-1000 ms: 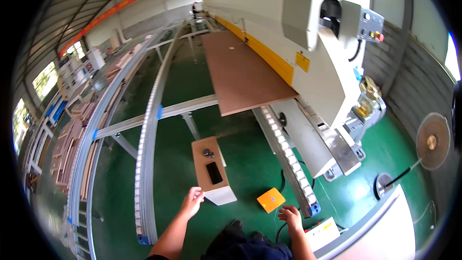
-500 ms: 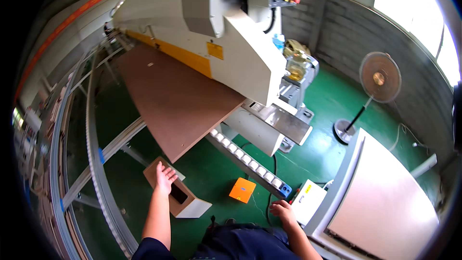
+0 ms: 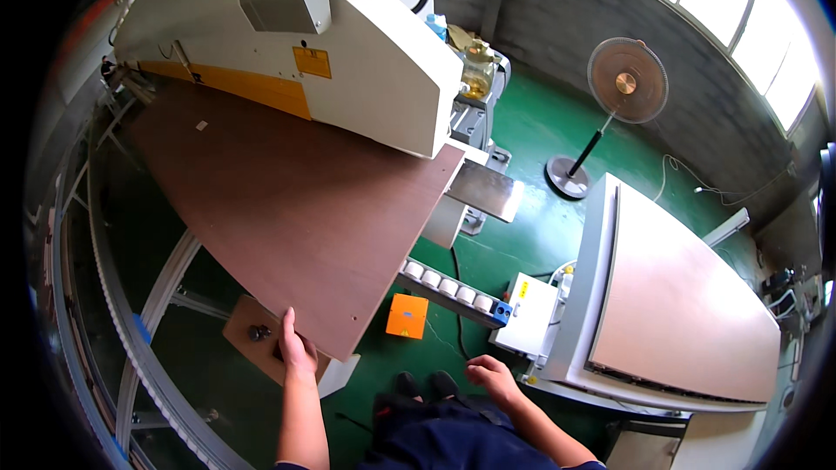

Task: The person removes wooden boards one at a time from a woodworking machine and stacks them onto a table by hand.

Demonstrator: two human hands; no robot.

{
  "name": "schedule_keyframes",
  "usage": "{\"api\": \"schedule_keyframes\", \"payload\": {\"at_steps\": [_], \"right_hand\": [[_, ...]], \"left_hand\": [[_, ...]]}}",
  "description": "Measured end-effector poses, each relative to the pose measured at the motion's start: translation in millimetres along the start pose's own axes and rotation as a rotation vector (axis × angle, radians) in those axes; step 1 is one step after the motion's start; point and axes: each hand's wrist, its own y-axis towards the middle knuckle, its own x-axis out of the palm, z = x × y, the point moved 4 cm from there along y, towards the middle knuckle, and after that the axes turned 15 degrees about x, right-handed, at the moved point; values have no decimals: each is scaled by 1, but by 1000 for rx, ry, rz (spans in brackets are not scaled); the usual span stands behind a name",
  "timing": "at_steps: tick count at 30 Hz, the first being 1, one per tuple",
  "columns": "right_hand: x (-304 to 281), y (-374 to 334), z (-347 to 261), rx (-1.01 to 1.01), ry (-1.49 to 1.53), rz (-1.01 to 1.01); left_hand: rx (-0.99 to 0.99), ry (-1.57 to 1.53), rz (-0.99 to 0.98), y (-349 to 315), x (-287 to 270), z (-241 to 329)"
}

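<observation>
Meeting the near edge of the brown panel (image 3: pixel 287 209) with the left hand (image 3: pixel 298 348), after hanging in line with the brown-topped box (image 3: pixel 239 335) half a second ago. Finding the panel farther out over that box and the roller rail (image 3: pixel 448 285), to judge by the greater cover over both, though perhaps partly from the swing of the view rightward. Suggesting a change from empty-handed reaching to contact with the panel. Showing one digit upright at the edge; cannot tell of any grip underneath, with the underside out of sight. Holding nothing visible in the right hand (image 3: pixel 492 374), loosely curled, apart from the panel and near the white control box (image 3: pixel 529 309). Seeing the panel flat alongside the white machine (image 3: pixel 392 61), with the orange box (image 3: pixel 407 316) uncovered beside the rail.
</observation>
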Motion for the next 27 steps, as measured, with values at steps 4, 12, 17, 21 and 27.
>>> {"api": "schedule_keyframes", "payload": {"at_steps": [4,12,17,21,27], "right_hand": [[21,-22,2,122,106,-71],[29,-54,-7,15,217,-205],[19,-63,15,-29,310,-275],[15,-65,40,-64,282,-293],[-13,-80,79,-129,366,-321]], "left_hand": [[-59,-9,-7,-44,15,-8],[-180,43,-206,-116,37,-30],[-293,51,-350,-159,50,-48],[-350,105,-409,-194,62,-59],[-418,153,-443,-251,77,-86]]}}
